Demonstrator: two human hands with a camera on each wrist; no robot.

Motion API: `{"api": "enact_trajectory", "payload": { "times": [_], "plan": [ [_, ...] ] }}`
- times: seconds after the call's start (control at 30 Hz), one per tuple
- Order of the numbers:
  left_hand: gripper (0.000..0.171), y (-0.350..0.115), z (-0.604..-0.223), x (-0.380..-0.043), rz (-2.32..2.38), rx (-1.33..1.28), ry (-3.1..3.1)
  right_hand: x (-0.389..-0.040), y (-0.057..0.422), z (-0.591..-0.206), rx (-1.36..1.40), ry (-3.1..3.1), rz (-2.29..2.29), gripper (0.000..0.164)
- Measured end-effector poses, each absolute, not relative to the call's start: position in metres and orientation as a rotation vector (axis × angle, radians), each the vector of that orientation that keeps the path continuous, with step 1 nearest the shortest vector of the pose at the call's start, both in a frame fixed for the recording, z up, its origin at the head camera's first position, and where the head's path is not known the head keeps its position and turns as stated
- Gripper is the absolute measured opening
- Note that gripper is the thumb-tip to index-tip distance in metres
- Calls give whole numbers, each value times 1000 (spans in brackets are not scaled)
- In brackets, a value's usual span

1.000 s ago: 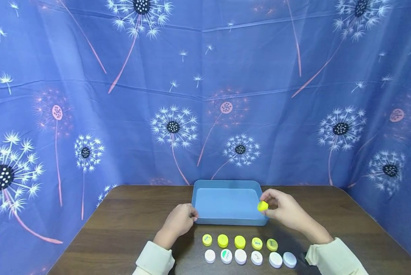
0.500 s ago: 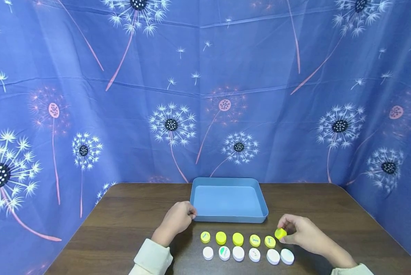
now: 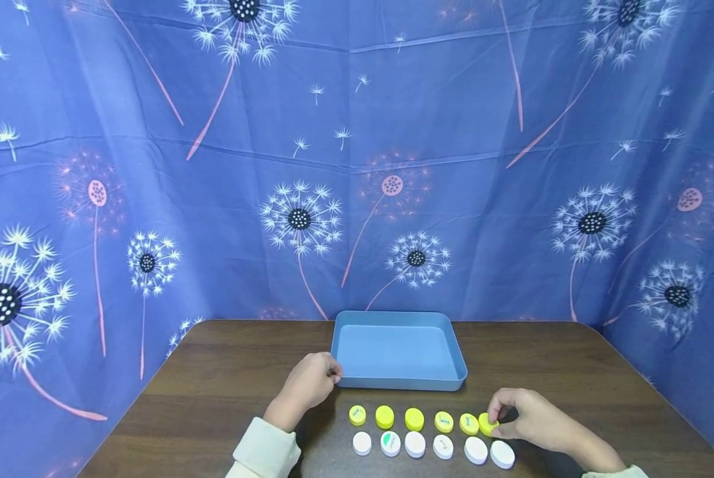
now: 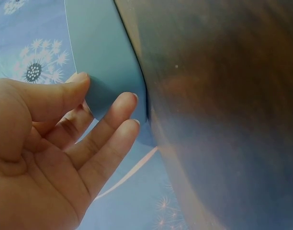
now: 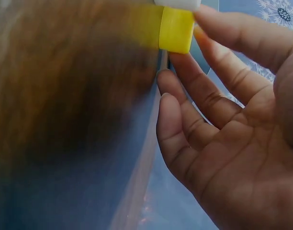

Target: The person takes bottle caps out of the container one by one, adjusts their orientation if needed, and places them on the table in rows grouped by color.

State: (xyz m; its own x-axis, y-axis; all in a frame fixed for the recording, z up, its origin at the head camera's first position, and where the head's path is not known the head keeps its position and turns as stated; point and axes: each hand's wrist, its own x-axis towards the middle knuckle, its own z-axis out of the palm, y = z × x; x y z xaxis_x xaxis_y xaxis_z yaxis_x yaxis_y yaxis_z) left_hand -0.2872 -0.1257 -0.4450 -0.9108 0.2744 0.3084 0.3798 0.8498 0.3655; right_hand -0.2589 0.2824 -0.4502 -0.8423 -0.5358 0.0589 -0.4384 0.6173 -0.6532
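Note:
At the tray's near left corner, my left hand (image 3: 308, 382) pinches the wall of the blue tray (image 3: 401, 383) between thumb and index finger. The left wrist view shows the thumb on the tray wall (image 4: 96, 43), with the other fingers spread below. My right hand (image 3: 533, 421) holds a yellow bottle cap (image 3: 486, 425) by its edge at the right end of the yellow row. In the right wrist view, that yellow cap (image 5: 176, 29) sits at the fingertips, on the table. Several yellow caps (image 3: 414, 419) lie in a line to its left.
Nearer the front edge runs a row of several white caps (image 3: 415, 444), one with a green mark. Everything stands on a dark brown wooden table (image 3: 225, 378). Behind it hangs a blue cloth (image 3: 357, 199) with a dandelion print.
My right hand has brought the yellow cap from the tray's right side down and to the right, setting it at the end of the yellow row. The left hand stays at the tray corner.

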Motion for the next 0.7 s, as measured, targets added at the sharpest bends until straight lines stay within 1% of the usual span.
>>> {"api": "enact_trajectory", "payload": {
  "times": [0.1,0.2,0.37,0.5,0.7],
  "plan": [
    [12,-127,-446,-286,-622,-493,-2785,-259,282,-453,-859,2676,-1060,10],
    [12,-128,-447,-285,-624,-491,-2790,-259,281,-455,-881,2664,-1071,6],
    [11,-128,-448,-286,-630,-502,-2788,-259,282,-456,-904,2675,-1066,7],
    [10,-126,-448,-287,-629,-514,-2783,-259,284,-457,-898,2679,-1071,11],
    [11,-126,-448,-290,-640,-524,-2782,-262,285,-457,-901,2694,-1071,10]
  ]
}}
